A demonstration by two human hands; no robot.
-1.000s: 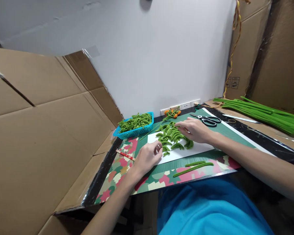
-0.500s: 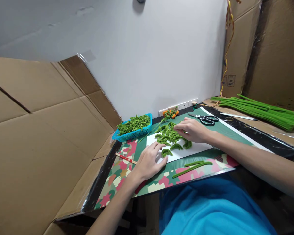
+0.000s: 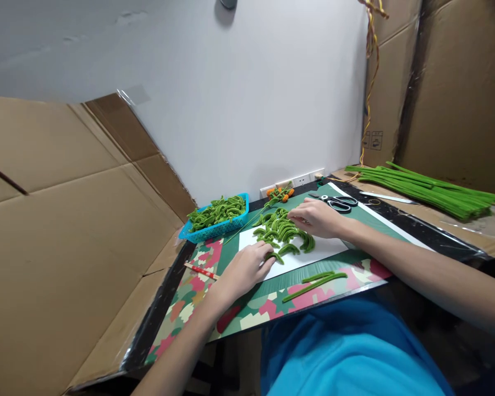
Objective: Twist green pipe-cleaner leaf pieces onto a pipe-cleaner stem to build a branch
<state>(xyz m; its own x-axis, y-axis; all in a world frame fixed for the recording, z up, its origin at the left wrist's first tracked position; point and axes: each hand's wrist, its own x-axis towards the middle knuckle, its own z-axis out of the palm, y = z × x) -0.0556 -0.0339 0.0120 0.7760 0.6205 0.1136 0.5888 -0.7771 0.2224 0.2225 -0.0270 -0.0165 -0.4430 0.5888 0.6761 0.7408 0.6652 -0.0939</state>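
Note:
Bent green pipe cleaner pieces [image 3: 287, 232] lie in a loose pile on a white sheet of paper [image 3: 313, 254]. My left hand [image 3: 249, 264] rests at the sheet's left side, its thumb and fingers closed around one end of a curved pipe cleaner piece [image 3: 276, 258]. Over the right side of the pile, my right hand [image 3: 315, 217] is closed, fingers curled against the thumb; what they hold, if anything, is hidden. Another curved piece [image 3: 289, 249] sits apart between the hands. Two straighter pipe cleaners [image 3: 315, 286] lie near the table's front edge.
A blue basket [image 3: 214, 231] full of green pieces stands back left. Orange-and-green flower stems [image 3: 280, 193] lie by the wall sockets [image 3: 301, 180]. Black-handled scissors [image 3: 340, 203] sit behind my right hand. Long green pipe cleaners [image 3: 429, 190] are stacked at right; a red-patterned chopstick [image 3: 202, 270] lies left.
My left hand has moved in and its fingers have closed on the nearest curved piece. My right hand stays over the pile, with its fingers curled. The view has shifted slightly.

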